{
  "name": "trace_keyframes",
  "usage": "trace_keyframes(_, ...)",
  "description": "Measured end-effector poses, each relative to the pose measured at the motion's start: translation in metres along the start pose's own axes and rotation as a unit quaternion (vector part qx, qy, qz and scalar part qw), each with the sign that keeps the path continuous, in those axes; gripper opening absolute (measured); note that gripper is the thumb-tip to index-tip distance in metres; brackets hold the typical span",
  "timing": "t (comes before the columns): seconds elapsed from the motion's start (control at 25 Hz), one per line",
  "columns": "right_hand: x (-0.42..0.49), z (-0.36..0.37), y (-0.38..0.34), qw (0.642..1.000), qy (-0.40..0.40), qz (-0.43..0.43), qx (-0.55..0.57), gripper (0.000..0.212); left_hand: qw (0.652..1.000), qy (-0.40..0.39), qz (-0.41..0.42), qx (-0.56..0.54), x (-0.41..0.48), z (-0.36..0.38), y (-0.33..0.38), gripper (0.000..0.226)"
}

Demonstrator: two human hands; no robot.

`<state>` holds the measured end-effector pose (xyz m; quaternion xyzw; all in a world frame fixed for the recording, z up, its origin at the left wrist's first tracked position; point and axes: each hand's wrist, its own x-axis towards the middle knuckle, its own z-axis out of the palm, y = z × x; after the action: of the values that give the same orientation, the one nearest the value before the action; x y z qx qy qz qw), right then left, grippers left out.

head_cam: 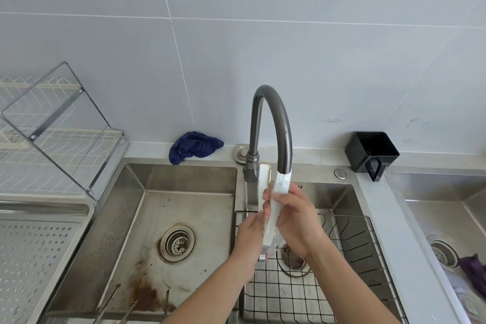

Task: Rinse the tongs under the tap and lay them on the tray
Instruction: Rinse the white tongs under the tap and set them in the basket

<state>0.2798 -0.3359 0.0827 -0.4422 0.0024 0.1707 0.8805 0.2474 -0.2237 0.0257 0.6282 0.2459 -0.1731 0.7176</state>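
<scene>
White tongs [266, 187] with a metal hinge end stand nearly upright under the grey curved tap [271, 118], and water runs from the spout onto one arm. My left hand [249, 234] grips the lower part near the hinge. My right hand [294, 216] wraps around the arm under the stream. The perforated metal tray [34, 255] lies at the left, beside the left sink basin.
A wire basket [349, 258] sits in the right basin below my hands. The stained left basin [168, 218] holds metal utensils [126, 305] at its near edge. A dish rack [52, 134], blue cloth [194, 147] and black holder [372, 152] line the back.
</scene>
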Motion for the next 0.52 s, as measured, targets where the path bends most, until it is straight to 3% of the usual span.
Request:
trace_keyframes(0.16,-0.008,-0.012,0.000,0.997,-0.053,0.031,-0.054,0.032,0.999,-0.023,-0.020,-0.014,-0.008,0.006,-0.008,0.037)
trace_keyframes(0.24,-0.009,-0.013,0.003,0.997,-0.053,0.036,-0.038,0.028,0.999,-0.014,-0.025,-0.021,-0.006,0.006,-0.008,0.038)
trace_keyframes(0.36,-0.004,-0.007,0.008,0.999,0.002,0.006,-0.049,0.022,0.999,-0.005,-0.031,-0.020,-0.002,0.006,0.001,0.042)
trace_keyframes(0.52,0.009,0.009,0.014,0.993,0.104,-0.027,-0.044,0.016,0.998,-0.054,0.000,-0.036,-0.010,0.001,0.003,0.063)
